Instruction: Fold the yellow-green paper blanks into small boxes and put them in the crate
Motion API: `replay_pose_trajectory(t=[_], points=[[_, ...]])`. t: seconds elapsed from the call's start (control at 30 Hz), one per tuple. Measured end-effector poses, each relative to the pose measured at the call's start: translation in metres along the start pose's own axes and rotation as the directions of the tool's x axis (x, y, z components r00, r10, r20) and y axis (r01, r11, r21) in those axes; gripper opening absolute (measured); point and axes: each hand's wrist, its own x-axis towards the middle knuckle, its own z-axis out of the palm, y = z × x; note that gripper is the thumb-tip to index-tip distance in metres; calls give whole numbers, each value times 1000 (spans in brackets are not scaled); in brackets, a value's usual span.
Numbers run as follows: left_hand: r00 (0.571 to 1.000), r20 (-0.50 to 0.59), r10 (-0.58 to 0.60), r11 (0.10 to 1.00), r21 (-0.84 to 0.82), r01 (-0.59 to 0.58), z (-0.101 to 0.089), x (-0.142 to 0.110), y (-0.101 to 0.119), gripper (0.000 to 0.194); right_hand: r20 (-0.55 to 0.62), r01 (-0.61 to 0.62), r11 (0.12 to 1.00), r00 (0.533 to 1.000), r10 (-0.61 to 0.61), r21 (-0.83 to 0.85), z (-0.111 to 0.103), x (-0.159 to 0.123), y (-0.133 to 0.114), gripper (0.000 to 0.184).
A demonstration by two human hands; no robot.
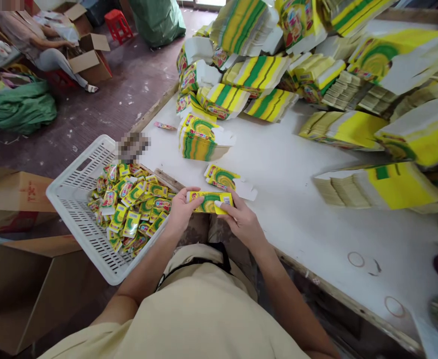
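Observation:
Between my two hands is a yellow and green printed carton point(209, 202), held at the table's near edge. My left hand point(181, 209) pinches its left end with the thumb on top. At the right end, my right hand point(243, 219) grips it, thumb across the printed face. Just beyond it lies another flat carton point(222, 175) with white flaps spread out. Farther back stands a short stack of flat cartons point(200, 139). To my left, a white plastic basket point(74, 209) holds many small filled yellow and green boxes point(131, 223).
Bundles of flat cartons point(256, 72) are piled across the back and right of the white table point(278, 174). Rubber bands point(356, 259) lie at the right. An open cardboard box point(47, 289) stands lower left. A person point(43, 42) sits at the upper left.

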Motion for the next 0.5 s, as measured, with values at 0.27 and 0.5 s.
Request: replay_pose_trajectory(t=[0.27,0.5], points=[[999,33,-40,998,-36,41,6,-1,5,51,40,-47,991,998,42,129,-7,12,-8,30],[999,-30,30,999,44,-28,-2,-2,-3,43,-3,-175,983,985,175,56,26,17,-17,59]])
